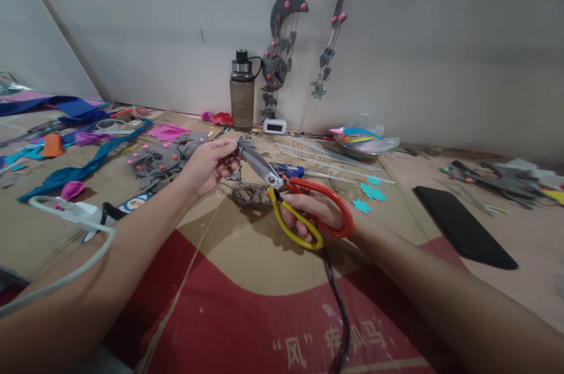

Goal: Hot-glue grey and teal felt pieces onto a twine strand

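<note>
Head view: a small grey piece (242,144) sits at mid-scene, pinched between the left hand's (215,165) thumb and fingers. Touching it are the blade tips of scissors (269,177), whose red and yellow handles the right hand (315,212) grips. Right of them lie turquoise cutouts (372,192); farther back stands a bottle (242,95).

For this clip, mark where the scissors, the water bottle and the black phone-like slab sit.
Scissors (342,213): head view, on the red handle loop.
Water bottle (242,101): head view, middle of the body.
Black slab (462,225): head view, centre of its top face.
</note>
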The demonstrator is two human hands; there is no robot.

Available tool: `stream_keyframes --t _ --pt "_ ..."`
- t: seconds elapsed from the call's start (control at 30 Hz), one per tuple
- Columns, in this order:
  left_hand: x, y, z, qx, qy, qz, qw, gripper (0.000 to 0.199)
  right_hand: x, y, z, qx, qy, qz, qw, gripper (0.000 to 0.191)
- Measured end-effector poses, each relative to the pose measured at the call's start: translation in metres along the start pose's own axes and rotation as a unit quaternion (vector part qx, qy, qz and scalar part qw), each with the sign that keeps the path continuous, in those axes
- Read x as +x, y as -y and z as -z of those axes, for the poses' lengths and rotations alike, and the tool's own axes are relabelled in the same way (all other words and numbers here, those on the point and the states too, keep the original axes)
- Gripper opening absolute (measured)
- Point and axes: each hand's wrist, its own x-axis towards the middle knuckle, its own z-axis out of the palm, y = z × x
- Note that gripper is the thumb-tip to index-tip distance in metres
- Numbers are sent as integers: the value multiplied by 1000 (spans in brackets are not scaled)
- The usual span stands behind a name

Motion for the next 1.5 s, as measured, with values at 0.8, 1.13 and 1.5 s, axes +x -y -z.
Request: stream_keyframes --t 0.8,1.13,1.5 --pt "11 7 10 -5 -113 -57 992 14 -5 10 2 -153 12 22 988 22" --pt "14 -1 18 -22 -83 -57 995 18 -22 14 -48 -505 4 136 852 38" --pt "8 -3 9 -44 -90 -50 994 16 1 13 -5 -441 -254 99 855 26"
